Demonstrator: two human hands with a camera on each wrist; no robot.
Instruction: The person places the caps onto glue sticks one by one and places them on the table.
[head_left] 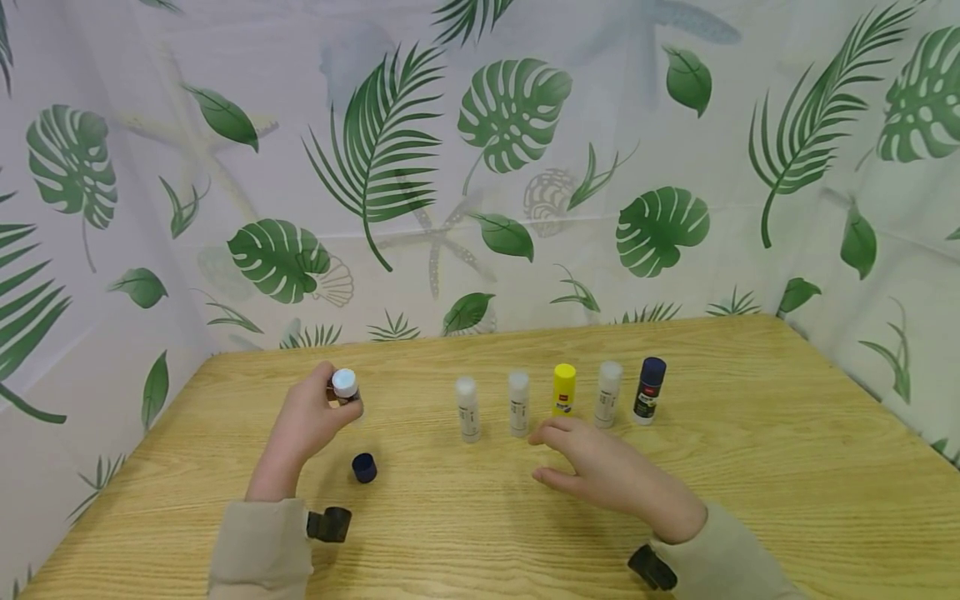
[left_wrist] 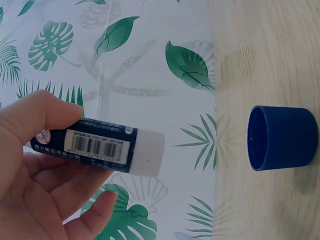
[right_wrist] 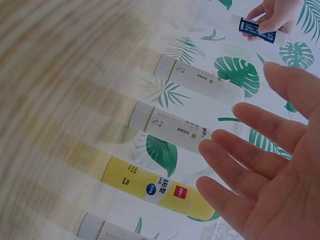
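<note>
My left hand [head_left: 311,412] holds an uncapped navy glue stick [left_wrist: 95,145] upright above the table at the left, with fingers and thumb around its barrel. Its white top [head_left: 345,382] faces the head camera. Below stands the navy cap [head_left: 364,467] on the wood, hollow end up. My right hand [head_left: 600,467], fingers spread and holding nothing, hovers in front of a yellow glue stick [head_left: 564,389]. A white glue stick [head_left: 519,404] stands just left of that one. Whether any right fingertip touches a stick cannot be told.
The row of upright glue sticks also has a white one [head_left: 468,410] at its left end, another white one [head_left: 608,395] right of the yellow, and a capped navy one [head_left: 648,392] at the right end. A leaf-print cloth [head_left: 420,167] hangs behind the wooden table [head_left: 450,533].
</note>
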